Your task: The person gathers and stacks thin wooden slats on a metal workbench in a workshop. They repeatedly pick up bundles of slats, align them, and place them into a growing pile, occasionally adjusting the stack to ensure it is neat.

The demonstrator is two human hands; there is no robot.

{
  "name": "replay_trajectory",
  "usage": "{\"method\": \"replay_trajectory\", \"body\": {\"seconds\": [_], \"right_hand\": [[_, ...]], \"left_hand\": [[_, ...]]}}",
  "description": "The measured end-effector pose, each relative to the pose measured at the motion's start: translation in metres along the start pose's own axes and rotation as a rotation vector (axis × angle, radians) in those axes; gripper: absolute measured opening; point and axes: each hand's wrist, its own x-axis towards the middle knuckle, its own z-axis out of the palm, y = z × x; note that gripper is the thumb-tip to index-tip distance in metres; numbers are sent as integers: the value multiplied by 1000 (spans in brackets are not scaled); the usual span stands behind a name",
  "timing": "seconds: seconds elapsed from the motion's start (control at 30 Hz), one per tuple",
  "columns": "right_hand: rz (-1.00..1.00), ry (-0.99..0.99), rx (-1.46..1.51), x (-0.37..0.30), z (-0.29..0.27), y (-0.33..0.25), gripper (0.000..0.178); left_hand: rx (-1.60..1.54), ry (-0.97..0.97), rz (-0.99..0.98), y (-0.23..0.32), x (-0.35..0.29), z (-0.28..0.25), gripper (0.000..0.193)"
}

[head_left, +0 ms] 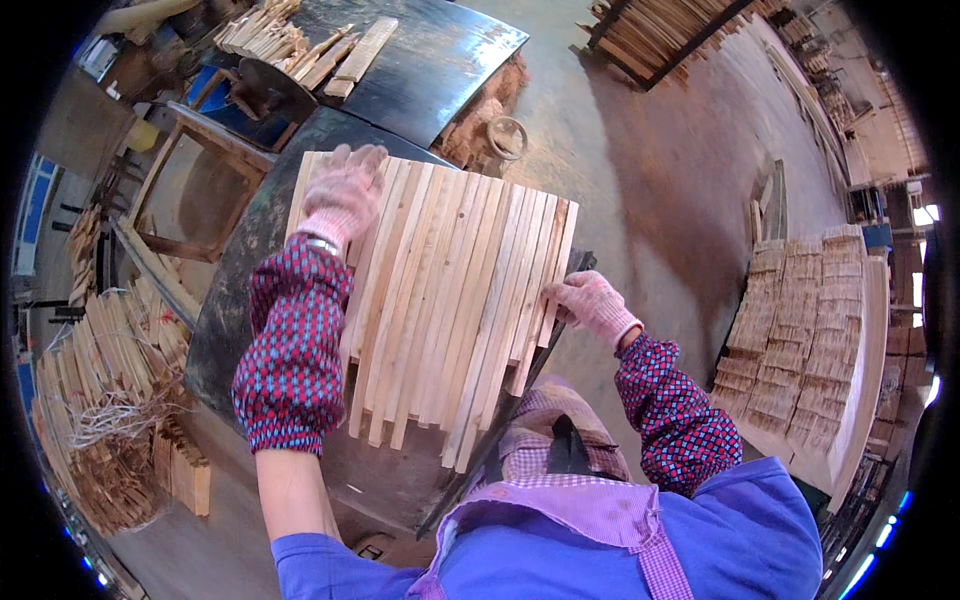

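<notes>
A row of pale wooden strips (440,290) lies side by side on a dark machine table (235,330). Their far ends are nearly even, while the near ends stop at differing lengths. My left hand (345,192), in a pinkish knitted glove, rests over the far left end of the row with its fingers laid across the wood. At the right side of the row, my right hand (595,305), gloved the same way, has its fingers closed at the edge of the outermost strip. Its fingertips are partly hidden.
Beyond the row, a dark metal plate (420,60) carries wood pieces (350,60) behind a round dark blade (278,92). A handwheel (507,138) sits beside it. Bundled strips (110,350) stand at left, stacked wood (795,330) at right, and a loaded rack (660,40) at the back.
</notes>
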Motion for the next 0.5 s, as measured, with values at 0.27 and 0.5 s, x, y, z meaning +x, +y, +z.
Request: {"method": "replay_trajectory", "body": {"seconds": [0.27,0.5], "right_hand": [[44,82,-161,-48,8,-13,42],[17,-76,52,-22,5,-13,38]], "left_hand": [[80,-310,-58,7,39,-15,41],[343,-320,83,-1,28,-20,32]]}}
